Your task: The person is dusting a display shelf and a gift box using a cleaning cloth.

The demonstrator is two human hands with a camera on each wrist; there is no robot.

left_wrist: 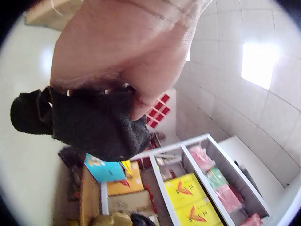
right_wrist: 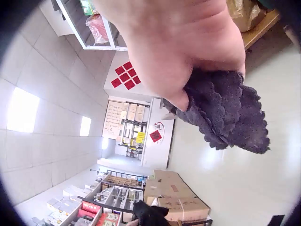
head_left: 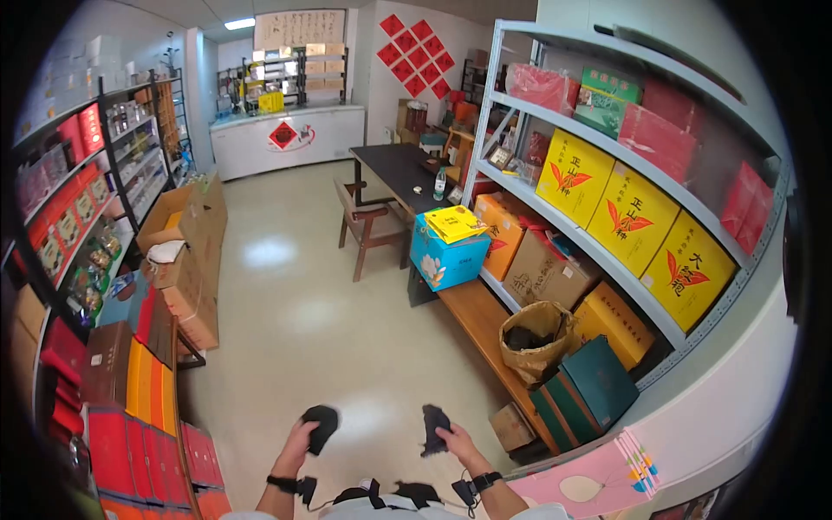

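In the head view my left hand [head_left: 295, 444] grips a piece of black cloth [head_left: 323, 426] at lower centre. The left wrist view shows this black cloth [left_wrist: 96, 125] bunched under the curled fingers, a narrow folded end sticking out to one side. To the right, apart from it, my right hand [head_left: 461, 444] pinches a dark purplish-grey cloth [head_left: 432, 431]. Rows of scalloped edges cover this scalloped cloth [right_wrist: 225, 110] in the right wrist view, where it hangs from thumb and fingers. Both cloths are held out in front of the body, above the pale floor [head_left: 303, 347].
At right stand a wooden bench [head_left: 479, 325], an open brown bag [head_left: 529, 355], a dark green box [head_left: 602, 381] and grey shelving [head_left: 520, 186]. Boxes [head_left: 121, 455] line the left side, with cardboard cartons [head_left: 192, 303] beyond. A chair [head_left: 368, 227] and dark table [head_left: 394, 169] stand ahead.
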